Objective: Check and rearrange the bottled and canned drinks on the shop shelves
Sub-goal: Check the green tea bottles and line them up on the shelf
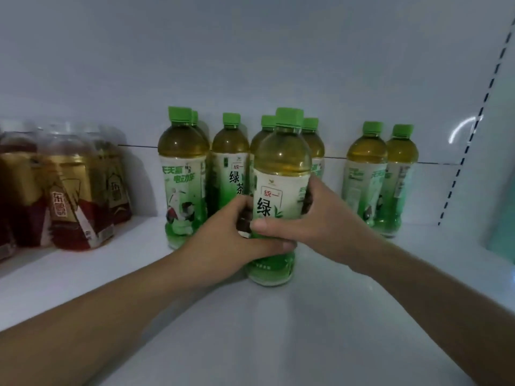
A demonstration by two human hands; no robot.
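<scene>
Head view, step in hand: You are working on one clear plastic green-tea bottle with a green cap and a white-and-green label (281, 190). Judging by the two-handed hold, you are lining it up with its row, not taking it away.
Left hand: Your left hand (225, 235) is wrapping the bottle's lower left side, with the fingers curling onto the label and the thumb lying low across the front.
Right hand: Your right hand (326, 218) is clasping the right side. Its fingers are going round behind and its thumb is crossing the front just above the left thumb.
Where the bottle is: It is standing upright on the white shop shelf (306, 330), nearest to you and just in front of a cluster of matching green-capped tea bottles (230, 168). Whether it is touching them is not showing.
How it is looking: Pale amber tea is filling it up to the shoulder and the cap is sitting on. The label is facing you, showing a red-framed mark above a large green character.
Neighbours: Two more green-tea bottles (366, 174) are standing apart on the right, and blurred red-and-gold labelled bottles (75, 196) are sitting on the left.
Next move: It is probably calling for you to slide the bottle into line, perhaps towards the gap on the right. That means keeping it upright and label-forward, and not nudging the bottles behind.
</scene>
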